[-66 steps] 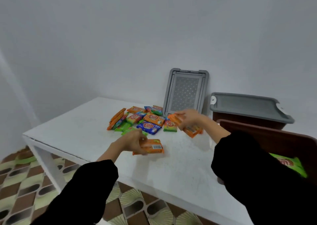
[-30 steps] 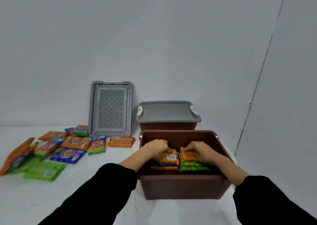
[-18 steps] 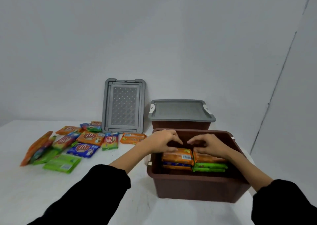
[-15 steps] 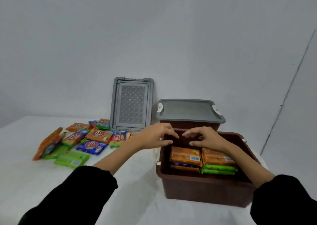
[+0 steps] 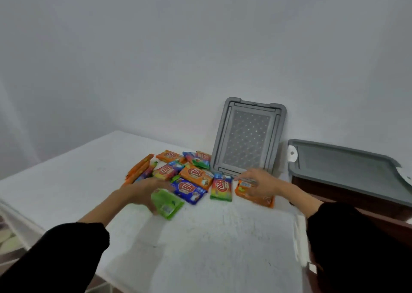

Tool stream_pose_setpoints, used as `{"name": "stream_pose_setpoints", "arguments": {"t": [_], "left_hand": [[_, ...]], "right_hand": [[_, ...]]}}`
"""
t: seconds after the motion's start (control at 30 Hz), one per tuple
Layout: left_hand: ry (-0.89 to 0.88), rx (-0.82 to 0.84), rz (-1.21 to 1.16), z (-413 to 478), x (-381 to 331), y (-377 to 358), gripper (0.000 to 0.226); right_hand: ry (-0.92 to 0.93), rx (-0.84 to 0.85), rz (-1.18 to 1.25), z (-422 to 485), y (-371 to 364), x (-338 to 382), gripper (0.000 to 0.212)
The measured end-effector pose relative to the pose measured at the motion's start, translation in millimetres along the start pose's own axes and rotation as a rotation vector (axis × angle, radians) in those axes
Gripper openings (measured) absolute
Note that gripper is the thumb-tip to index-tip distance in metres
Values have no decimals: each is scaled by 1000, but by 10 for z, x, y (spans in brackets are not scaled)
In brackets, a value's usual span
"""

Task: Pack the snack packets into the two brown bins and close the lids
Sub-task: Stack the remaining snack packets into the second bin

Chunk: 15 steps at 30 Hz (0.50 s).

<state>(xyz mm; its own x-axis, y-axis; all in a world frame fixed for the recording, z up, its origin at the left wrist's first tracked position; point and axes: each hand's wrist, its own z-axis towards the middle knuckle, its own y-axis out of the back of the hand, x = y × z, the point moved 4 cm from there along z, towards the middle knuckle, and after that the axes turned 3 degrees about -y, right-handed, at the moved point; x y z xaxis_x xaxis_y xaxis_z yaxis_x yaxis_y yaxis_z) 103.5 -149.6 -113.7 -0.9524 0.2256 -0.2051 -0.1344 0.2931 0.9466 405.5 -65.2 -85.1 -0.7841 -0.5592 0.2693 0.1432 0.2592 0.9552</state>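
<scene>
Midway through the packing, by the look of it: a heap of bright foil snack packets lying loose at centre frame on the white table; at right, one brown plastic bin already capped with its grey lid, fill unknown; a second grey moulded lid propped upright against the wall above the heap, not yet fitted; only a brown sliver of the other bin showing at the lower right edge, contents hidden. Left to do, judging from this: clear the heap, then shut that second lid. Fingers of the right hand laid fairly straight across an orange rectangular packet just below the propped lid, touching but not visibly curled round it. Fingers of the left hand smeared by motion over a green flat packet at the heap's near edge; held or merely touched, impossible to say. Forearms bare, black sleeves filling both lower corners.
</scene>
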Motion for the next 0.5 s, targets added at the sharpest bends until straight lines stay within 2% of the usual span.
{"name": "stream_pose_setpoints", "arguments": {"t": [0.13, 0.2, 0.4, 0.5], "left_hand": [[53, -7, 34, 62, 334, -180, 78], [42, -43, 26, 92, 381, -177, 72], [22, 42, 68, 204, 343, -226, 78], [-6, 30, 24, 202, 274, -271, 77]], "right_hand": [[-117, 229, -262, 386, -291, -211, 75], [-144, 292, -330, 414, -346, -235, 81], [-115, 268, -308, 427, -379, -228, 82], [-93, 336, -280, 395, -429, -197, 90]]}}
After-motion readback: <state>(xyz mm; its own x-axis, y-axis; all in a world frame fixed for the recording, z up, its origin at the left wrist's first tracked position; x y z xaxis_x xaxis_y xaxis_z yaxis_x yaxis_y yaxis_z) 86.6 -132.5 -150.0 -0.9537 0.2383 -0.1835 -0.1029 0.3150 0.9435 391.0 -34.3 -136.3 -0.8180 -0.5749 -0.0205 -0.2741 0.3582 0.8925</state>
